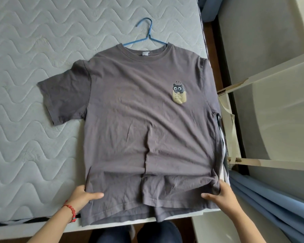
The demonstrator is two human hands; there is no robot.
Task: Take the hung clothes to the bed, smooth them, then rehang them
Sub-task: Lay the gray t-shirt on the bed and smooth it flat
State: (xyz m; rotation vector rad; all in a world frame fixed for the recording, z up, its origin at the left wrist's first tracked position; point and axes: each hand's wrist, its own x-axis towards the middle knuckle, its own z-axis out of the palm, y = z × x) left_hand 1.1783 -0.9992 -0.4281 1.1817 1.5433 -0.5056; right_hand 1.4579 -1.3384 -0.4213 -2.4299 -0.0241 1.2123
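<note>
On the bed (33,71), grey T-shirt (139,111) spread flat, front up, collar away from the viewer, hem at the near mattress edge and hanging slightly over it. Blue hanger (148,35) inside the neck, hook lying on the quilted mattress beyond the collar. Small cat-in-pocket print (179,93) on the chest, toward the right side. Left sleeve laid out flat on the mattress; right sleeve draped off the bed edge, mostly hidden. Vertical crease down the lower middle, horizontal fold above the hem. Left hand (85,194) gripped the lower left side of the shirt, thumb on top, fingers tucked beneath. Right hand (221,192) gripped the lower right side likewise, cloth bunched at the grasp. Hands well apart. Red bead bracelet (72,210) on left wrist. Blue curtain (270,204) beside the bed, at right.
</note>
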